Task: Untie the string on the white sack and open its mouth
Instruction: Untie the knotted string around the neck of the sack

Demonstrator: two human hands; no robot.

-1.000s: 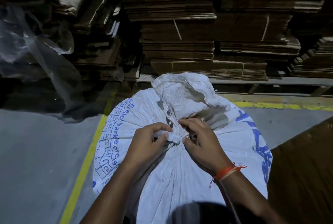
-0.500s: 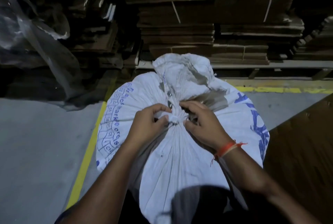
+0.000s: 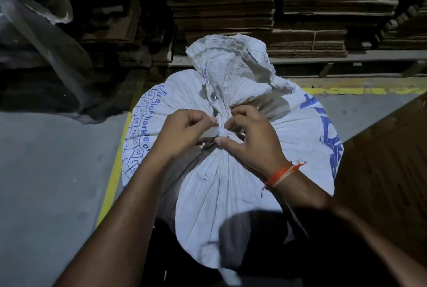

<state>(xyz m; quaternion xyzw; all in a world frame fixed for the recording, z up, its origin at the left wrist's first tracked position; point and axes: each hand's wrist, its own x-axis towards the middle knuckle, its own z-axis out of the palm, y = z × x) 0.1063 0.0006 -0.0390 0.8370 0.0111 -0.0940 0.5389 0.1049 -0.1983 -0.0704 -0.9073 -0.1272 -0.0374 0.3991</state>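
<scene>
1. Where the neck is gathered, the white sack (image 3: 231, 182) stands upright on the grey concrete floor (image 3: 46, 182), directly below the camera; blue print runs down its left and right flanks.
2. String (image 3: 222, 132): white, knotted tight round the neck at the sack's centre; mouth above it still bunched, its frayed rim flopped toward the far side.
3. Left hand (image 3: 184, 133): fingers curled, thumb and forefinger pinching a flat white end of the string just left of the knot.
4. Right hand (image 3: 250, 138): fingers curled onto the knot from the right, thumb tip pressed below it, forefinger above it.
5. Orange thread band (image 3: 280, 174): tied round the right wrist, loose ends trailing.
6. Yellow floor line (image 3: 113, 171): runs along the sack's left side; a second stretch passes behind the sack on the right.
7. Flattened cardboard stacks (image 3: 277, 16): bundled with straps, on a pallet behind the sack.
8. Clear plastic sheeting (image 3: 34, 32): draped at far left.
9. Brown board (image 3: 388, 171): at right, close beside the sack.
</scene>
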